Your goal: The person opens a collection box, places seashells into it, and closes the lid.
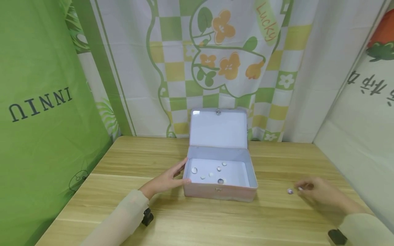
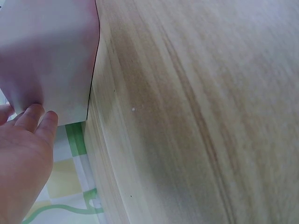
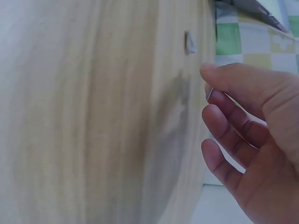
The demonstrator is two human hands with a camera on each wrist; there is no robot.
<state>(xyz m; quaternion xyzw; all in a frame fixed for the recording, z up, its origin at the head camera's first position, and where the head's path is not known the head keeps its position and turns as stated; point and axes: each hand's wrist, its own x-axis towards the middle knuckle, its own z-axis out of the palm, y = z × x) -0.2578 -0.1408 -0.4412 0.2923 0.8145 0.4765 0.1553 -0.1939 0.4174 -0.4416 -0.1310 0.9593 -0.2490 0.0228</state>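
Observation:
A pink metal box (image 1: 220,193) with a white inside stands on the table, its hinged lid (image 1: 218,128) raised at the back. Several small round, whitish and grey pieces (image 1: 220,181) lie scattered on its floor. My left hand (image 1: 166,179) rests against the box's left side, fingers fairly straight; in the left wrist view its fingertips (image 2: 49,119) touch the wall. Right of the box, my right hand (image 1: 320,191) pinches a small whitish piece (image 3: 208,92) between thumb and index finger, just above the table. Another small piece (image 1: 290,191) lies on the wood beside it.
The light wooden table (image 1: 261,222) carries the box near its back edge. A patterned curtain (image 1: 175,75) hangs right behind the lid. Green cloth (image 1: 46,153) closes off the left side and a pale cloth (image 1: 354,136) the right.

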